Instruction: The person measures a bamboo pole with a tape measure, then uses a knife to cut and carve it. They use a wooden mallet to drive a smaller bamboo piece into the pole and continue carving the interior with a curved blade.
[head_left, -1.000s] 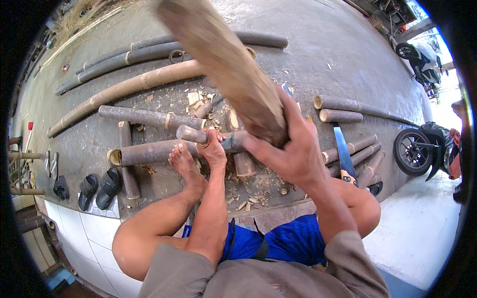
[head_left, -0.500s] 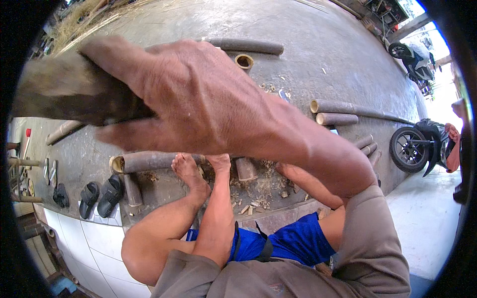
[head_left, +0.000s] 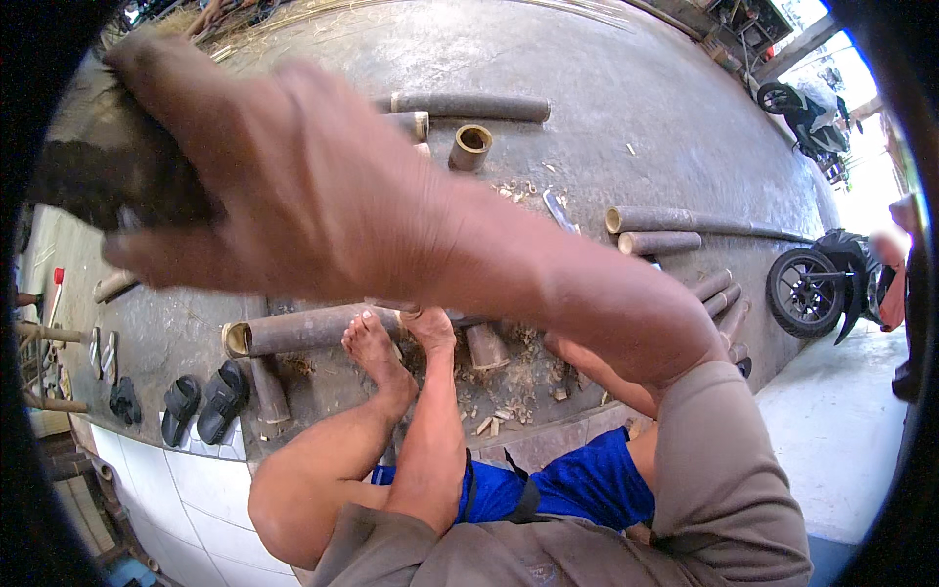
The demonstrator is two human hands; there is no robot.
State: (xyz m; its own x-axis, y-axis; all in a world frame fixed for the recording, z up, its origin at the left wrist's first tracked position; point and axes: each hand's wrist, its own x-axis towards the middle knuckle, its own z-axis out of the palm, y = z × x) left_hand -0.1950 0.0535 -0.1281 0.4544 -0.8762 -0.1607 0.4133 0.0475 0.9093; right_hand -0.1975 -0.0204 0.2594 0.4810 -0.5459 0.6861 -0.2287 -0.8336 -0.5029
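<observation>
Raised close in front of me, my right hand (head_left: 284, 186) is closed around a thick, dark piece of wood (head_left: 117, 181), blurred and cut by the view's left rim. My left arm reaches down beside my bare foot (head_left: 370, 342). Only the back of my left hand (head_left: 427, 328) shows by the bamboo tube (head_left: 313, 328); its fingers are hidden behind my right forearm, so what they touch cannot be told. The tube lies crosswise in front of my foot, its open end to the left. A short bamboo piece (head_left: 487, 347) rests right of my left hand, among pale chips.
Farther off lie a long bamboo tube (head_left: 479, 106), an upright bamboo ring (head_left: 471, 147) and a metal blade (head_left: 559, 208). More bamboo (head_left: 704, 221) lies to the right, near a motorcycle wheel (head_left: 807, 292). Black sandals (head_left: 223, 401) sit at the left on the step's edge.
My right hand has moved up and to the left with the piece of wood, uncovering more of the bamboo ring behind it. My left hand has stayed nearly in place.
</observation>
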